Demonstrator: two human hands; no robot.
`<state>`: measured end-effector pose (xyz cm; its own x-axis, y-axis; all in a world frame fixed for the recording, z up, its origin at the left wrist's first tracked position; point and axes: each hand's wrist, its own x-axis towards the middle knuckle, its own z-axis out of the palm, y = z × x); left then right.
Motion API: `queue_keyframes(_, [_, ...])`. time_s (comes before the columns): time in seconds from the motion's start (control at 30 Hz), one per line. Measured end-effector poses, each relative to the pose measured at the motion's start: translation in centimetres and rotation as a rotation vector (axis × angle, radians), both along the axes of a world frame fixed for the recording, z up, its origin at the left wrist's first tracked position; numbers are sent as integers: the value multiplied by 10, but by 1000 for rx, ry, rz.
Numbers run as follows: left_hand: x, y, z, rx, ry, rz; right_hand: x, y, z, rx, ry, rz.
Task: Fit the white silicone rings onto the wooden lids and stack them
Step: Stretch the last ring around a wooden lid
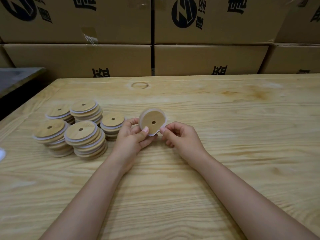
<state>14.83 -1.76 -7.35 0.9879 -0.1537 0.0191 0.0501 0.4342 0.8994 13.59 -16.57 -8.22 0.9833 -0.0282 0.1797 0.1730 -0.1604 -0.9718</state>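
Wooden lid [153, 121] at frame centre, tilted up, gripped by left hand [133, 135]; right hand [180, 137] pinches white ring [152, 135] at its lower edge, ring mostly seated. Five stacks [81, 132] of ringed lids stand left of centre on surface [216, 110]. No loose lids in view; likely near the end.

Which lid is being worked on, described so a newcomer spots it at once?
On the wooden table, look right of the stacks of ringed lids. The lid gripped by the left hand, its white ring pinched by the right hand, is the only one lifted off the table.
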Motion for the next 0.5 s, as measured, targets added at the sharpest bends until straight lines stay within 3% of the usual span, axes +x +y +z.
queue_keyframes(0.5, [-1,-3,-4,164,-57,64,0,0,2,-34,40,-40])
